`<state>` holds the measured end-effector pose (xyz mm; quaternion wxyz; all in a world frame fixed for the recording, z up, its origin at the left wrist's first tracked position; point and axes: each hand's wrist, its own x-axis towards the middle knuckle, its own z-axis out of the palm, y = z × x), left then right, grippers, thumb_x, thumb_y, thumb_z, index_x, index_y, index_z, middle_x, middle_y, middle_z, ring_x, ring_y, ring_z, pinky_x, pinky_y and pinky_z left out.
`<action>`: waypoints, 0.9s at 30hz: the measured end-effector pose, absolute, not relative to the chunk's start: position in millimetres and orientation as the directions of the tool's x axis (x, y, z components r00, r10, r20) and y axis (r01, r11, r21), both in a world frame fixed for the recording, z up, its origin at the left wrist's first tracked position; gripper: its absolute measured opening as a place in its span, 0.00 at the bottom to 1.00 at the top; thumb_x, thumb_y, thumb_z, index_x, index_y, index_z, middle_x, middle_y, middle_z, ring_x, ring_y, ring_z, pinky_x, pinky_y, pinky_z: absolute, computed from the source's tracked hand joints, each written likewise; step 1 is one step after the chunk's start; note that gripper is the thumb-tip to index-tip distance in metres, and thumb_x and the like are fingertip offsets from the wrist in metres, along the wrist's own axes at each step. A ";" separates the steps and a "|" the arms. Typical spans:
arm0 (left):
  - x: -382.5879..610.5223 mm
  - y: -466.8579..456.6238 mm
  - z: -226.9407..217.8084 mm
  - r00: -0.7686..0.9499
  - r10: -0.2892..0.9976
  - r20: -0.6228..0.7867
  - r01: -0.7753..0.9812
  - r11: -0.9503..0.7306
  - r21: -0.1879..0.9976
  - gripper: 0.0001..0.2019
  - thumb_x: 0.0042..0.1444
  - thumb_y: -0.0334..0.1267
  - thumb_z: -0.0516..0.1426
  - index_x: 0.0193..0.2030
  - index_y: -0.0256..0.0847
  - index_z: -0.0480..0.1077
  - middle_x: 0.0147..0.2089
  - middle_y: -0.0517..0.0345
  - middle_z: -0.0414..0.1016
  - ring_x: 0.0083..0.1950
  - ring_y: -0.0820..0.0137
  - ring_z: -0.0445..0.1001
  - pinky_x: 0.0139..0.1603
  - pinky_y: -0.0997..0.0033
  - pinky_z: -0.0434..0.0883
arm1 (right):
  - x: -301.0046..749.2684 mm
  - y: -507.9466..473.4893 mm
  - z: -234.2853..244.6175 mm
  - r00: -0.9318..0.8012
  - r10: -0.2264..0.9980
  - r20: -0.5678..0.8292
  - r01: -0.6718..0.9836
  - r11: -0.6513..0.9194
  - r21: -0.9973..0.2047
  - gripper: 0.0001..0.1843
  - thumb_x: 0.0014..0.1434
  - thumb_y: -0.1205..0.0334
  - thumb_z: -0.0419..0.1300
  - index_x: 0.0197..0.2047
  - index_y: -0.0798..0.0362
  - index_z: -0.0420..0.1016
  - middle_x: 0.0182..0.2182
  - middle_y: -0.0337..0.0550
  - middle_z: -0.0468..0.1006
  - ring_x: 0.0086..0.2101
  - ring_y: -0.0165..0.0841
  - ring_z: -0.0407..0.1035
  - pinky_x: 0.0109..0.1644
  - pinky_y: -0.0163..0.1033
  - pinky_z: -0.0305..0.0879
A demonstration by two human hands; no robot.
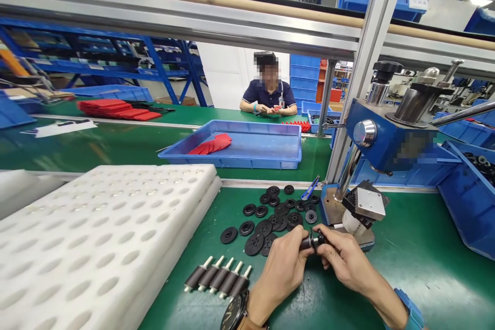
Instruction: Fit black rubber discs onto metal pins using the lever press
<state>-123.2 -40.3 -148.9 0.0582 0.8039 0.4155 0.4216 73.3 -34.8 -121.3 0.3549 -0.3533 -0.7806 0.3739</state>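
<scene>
Left hand [285, 259] clasps a dark cylindrical roller [306, 243], right hand [344, 256] a black round part [320, 237]; five brown, white-shafted rollers [220, 277] lie unfitted at eight o'clock.

Bright indoor light, mostly overhead; ceiling lamp [479, 1] at upper right blown out. Pale glare on green table [417, 232], strongest lower right. Hard highlights on metal knob [364, 133]. White foam [116, 220] near overexposed, soft grey shading in its holes. Black discs [254, 244] come out dark, little detail. Left hand [286, 258] and right hand [344, 255] fairly sharp, dim shadow below. Far background soft. Wide-angle stretch toward edges. Pixel blocks over far person's [266, 95] face, also on blue press [379, 149].
</scene>
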 end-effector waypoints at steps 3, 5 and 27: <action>-122.5 -40.5 -148.6 0.257 0.724 0.641 0.557 -0.652 0.514 0.07 0.64 0.30 0.50 0.46 0.43 0.64 0.39 0.53 0.76 0.35 0.64 0.77 0.35 0.67 0.72 | 70.6 -39.5 -119.0 -0.452 0.791 0.411 0.343 0.580 -0.739 0.21 0.73 0.53 0.51 0.61 0.56 0.69 0.36 0.46 0.77 0.30 0.32 0.72 0.35 0.36 0.71; -121.0 -41.1 -146.9 0.230 0.748 0.622 0.485 -0.642 0.593 0.08 0.64 0.29 0.50 0.47 0.43 0.64 0.41 0.54 0.75 0.37 0.65 0.77 0.37 0.68 0.72 | 66.9 -44.4 -117.1 -0.401 0.754 0.519 0.383 0.653 -0.653 0.20 0.71 0.56 0.53 0.62 0.56 0.68 0.40 0.50 0.78 0.33 0.33 0.73 0.38 0.38 0.72; -117.3 -39.5 -141.0 0.185 0.783 0.594 0.249 -0.622 0.742 0.04 0.64 0.30 0.54 0.43 0.43 0.69 0.40 0.57 0.75 0.38 0.69 0.75 0.39 0.73 0.73 | 66.0 -50.2 -107.0 -0.377 0.619 0.690 0.461 0.771 -0.440 0.22 0.70 0.56 0.58 0.63 0.56 0.66 0.36 0.46 0.74 0.35 0.36 0.69 0.37 0.40 0.69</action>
